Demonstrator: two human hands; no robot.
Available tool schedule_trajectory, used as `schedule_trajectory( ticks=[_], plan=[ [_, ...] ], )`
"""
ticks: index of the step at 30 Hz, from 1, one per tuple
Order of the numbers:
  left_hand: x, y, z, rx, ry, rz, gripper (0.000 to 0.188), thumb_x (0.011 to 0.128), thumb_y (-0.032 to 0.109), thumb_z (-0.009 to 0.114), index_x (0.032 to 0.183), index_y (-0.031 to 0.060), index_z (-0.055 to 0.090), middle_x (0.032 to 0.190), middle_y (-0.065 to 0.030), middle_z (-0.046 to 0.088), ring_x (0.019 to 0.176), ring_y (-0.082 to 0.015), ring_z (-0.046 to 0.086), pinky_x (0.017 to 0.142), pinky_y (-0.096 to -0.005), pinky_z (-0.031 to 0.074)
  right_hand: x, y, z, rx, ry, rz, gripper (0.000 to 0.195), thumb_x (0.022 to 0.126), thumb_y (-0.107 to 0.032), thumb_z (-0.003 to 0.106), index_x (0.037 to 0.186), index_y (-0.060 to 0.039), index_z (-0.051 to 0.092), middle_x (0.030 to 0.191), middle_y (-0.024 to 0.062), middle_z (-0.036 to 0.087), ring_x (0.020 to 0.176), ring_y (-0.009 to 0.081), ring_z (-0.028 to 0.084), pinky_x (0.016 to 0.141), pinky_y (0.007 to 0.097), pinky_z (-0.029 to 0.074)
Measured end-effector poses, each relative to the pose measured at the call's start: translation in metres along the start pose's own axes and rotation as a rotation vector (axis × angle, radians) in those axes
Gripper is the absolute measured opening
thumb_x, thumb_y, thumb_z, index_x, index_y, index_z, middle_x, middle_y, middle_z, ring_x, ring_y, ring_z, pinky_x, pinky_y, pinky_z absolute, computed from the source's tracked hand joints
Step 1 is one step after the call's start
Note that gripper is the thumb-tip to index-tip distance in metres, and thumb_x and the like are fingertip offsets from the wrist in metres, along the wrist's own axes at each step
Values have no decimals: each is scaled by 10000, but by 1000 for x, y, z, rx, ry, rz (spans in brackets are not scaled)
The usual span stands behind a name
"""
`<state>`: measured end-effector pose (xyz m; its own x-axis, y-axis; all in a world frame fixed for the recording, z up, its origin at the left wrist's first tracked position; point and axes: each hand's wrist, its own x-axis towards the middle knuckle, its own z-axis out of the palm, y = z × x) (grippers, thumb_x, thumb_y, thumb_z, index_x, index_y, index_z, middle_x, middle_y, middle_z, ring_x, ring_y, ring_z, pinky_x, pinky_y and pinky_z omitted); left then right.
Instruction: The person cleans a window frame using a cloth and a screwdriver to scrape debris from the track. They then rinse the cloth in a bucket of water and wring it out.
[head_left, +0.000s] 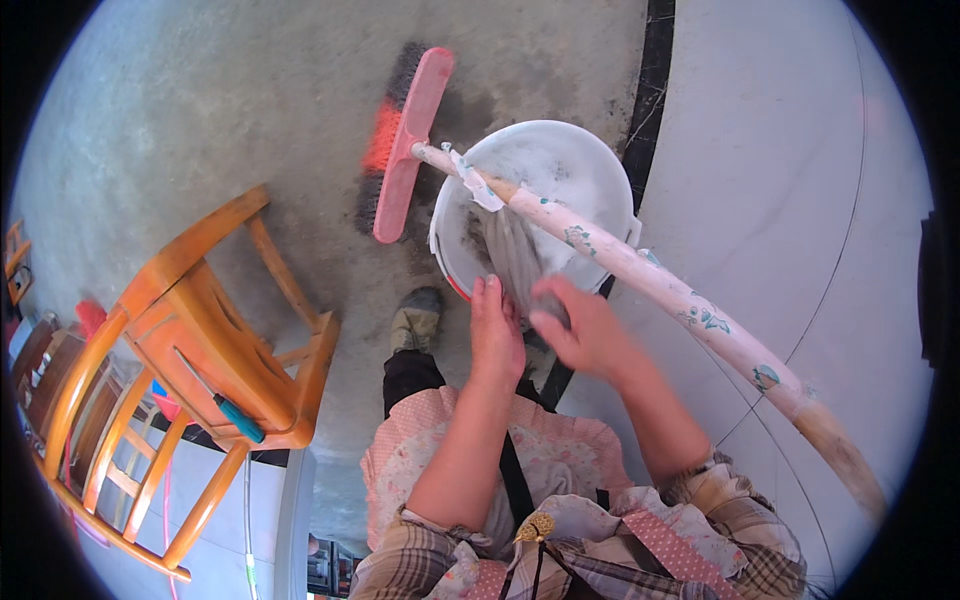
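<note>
A grey cloth (514, 251) hangs into a white plastic bucket (626, 176) with foamy suds (551, 161). My left hand (496, 326) is at the bucket's near rim, fingers upright against the cloth. Beside it on the right, my right hand (577, 322) is blurred, thumb and fingers curved around a dark greyish bit that may be part of the cloth. A broom with a pink head (415, 146) and grey and red bristles lies across the bucket; its handle (645, 274), wrapped in torn flowered film, runs to the lower right.
On the left stands an orange wooden chair (217, 352) with a teal-handled screwdriver (238, 418) on its seat. The concrete floor (247, 97) is damp near the bucket. A black strip (651, 112) borders pale tiles (757, 150) on the right. My shoe (415, 322) is close to the bucket.
</note>
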<state>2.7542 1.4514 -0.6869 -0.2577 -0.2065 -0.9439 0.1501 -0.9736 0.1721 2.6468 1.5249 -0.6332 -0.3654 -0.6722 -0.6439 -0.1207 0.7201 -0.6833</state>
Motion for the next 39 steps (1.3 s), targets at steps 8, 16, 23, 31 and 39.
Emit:
schedule_trajectory(
  ticks=[8,16,23,31,39],
  plan=[
    [-1,-11,-4,145,-126,-119,500,930,212,613,1358,49,414,1207,-136,590,1028,-269,640,826,-403,563,-38,-52,6,-177,132,-299,133,837,-197,634,835,-81,568,709,95,582,661,316,593,610,419,451],
    [-7,-17,5,-27,-93,-85,387,957,84,481,1342,66,459,1250,-123,599,1088,-260,619,921,-387,521,21,13,39,-262,466,-196,107,880,-134,568,848,-37,599,720,151,594,679,358,610,588,451,461],
    [-8,-22,5,57,-97,-5,443,960,70,488,1395,62,405,1392,-82,500,1277,-222,485,1069,-406,387,81,68,10,-372,493,-12,178,938,-269,551,959,-93,568,725,177,606,680,404,608,605,490,458],
    [-8,1,2,171,-57,45,595,972,96,508,1482,5,215,1488,-172,371,1379,-277,367,1099,-439,367,114,97,1,-317,372,-113,455,865,-320,659,1203,-39,541,1178,213,588,1052,378,588,854,472,462],
    [-8,2,-4,113,57,-42,651,967,78,513,1489,-31,139,1508,-226,308,1362,-363,384,1063,-439,428,131,129,48,-527,-37,124,626,839,-220,677,1370,-8,423,1310,267,535,1258,436,469,1062,487,367]
  ],
)
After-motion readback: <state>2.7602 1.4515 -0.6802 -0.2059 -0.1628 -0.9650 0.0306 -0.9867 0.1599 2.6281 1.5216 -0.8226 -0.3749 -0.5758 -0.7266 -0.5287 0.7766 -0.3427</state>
